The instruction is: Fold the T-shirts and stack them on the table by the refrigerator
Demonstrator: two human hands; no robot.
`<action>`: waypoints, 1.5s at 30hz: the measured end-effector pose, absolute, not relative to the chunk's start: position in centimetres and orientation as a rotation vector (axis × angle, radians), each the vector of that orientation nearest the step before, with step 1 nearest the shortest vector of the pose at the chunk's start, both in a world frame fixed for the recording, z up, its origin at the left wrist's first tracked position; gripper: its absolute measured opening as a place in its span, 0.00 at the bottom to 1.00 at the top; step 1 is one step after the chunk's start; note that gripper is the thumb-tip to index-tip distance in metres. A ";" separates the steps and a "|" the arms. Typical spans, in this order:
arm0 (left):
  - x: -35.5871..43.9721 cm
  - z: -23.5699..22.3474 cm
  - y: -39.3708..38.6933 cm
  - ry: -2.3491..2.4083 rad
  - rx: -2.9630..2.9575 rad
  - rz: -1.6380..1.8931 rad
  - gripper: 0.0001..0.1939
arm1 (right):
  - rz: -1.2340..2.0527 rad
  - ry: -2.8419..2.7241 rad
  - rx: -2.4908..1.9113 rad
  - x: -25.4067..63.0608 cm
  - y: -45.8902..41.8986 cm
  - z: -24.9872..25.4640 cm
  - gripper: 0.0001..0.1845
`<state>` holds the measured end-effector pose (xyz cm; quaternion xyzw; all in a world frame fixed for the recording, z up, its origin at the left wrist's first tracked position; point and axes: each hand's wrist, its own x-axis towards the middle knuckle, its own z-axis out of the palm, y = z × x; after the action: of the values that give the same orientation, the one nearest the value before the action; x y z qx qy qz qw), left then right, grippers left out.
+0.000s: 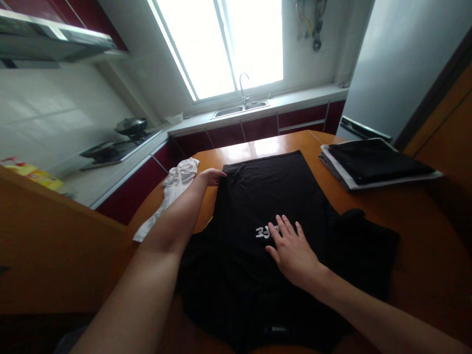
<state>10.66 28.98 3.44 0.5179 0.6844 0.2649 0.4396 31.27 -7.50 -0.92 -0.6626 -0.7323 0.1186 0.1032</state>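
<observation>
Left hand: pinching black shirt, far-left corner | right hand: spread across print

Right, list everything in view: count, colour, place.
table: one, brown, foreground
shirt: one, black, spread on table
folded clothes: one stack, black and pale, table's right
white cloth: one, white, table's left
window: one, white, back wall
counter: one, white, back and left
sink: one, silver, under window
faucet: one, silver, at sink
stove: one, dark, left
pan: at least one, dark, on stove
range hood: one, silver, upper left
refrigerator: one, grey, right
cabinets: several, red, left and back
yellow item: one, yellow, left
left hand: one, at shirt's corner
right hand: one, flat on shirt
</observation>
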 end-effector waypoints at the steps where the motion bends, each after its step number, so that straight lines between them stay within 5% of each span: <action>1: 10.5 3.6 29.0 1.703 1.245 0.631 0.09 | 0.349 -2.160 -1.955 31.3 -7.5 -1.0 0.33; 7: 9.8 3.5 29.1 1.720 1.157 0.569 0.15 | 0.343 -2.146 -1.936 31.3 -7.5 -1.2 0.33; 15: 10.9 2.9 31.9 1.687 1.155 0.680 0.08 | 0.321 -2.152 -1.943 31.2 -7.5 -1.3 0.33; 21: 12.2 0.8 34.6 1.730 1.323 0.942 0.22 | 0.306 -2.144 -1.931 31.2 -7.5 -1.5 0.33; 28: 11.7 -0.8 35.8 1.846 1.679 1.030 0.27 | 0.292 -2.152 -1.955 31.1 -7.6 -1.4 0.33; 33: 13.9 -2.1 34.5 1.637 2.511 0.534 0.25 | 0.202 -2.161 -1.938 31.0 -7.7 -1.6 0.32; 37: 15.4 -2.1 33.9 1.646 2.550 0.070 0.32 | 0.164 -2.167 -1.940 30.9 -7.7 -1.7 0.32; 45: 18.6 -1.9 33.0 1.438 2.688 -0.020 0.37 | 0.180 -2.144 -1.916 31.0 -7.7 -1.8 0.32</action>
<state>18.64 33.00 -1.87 0.8808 0.4712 -0.0067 0.0466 31.04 -7.73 -1.83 -0.6593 -0.7380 0.0618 0.1299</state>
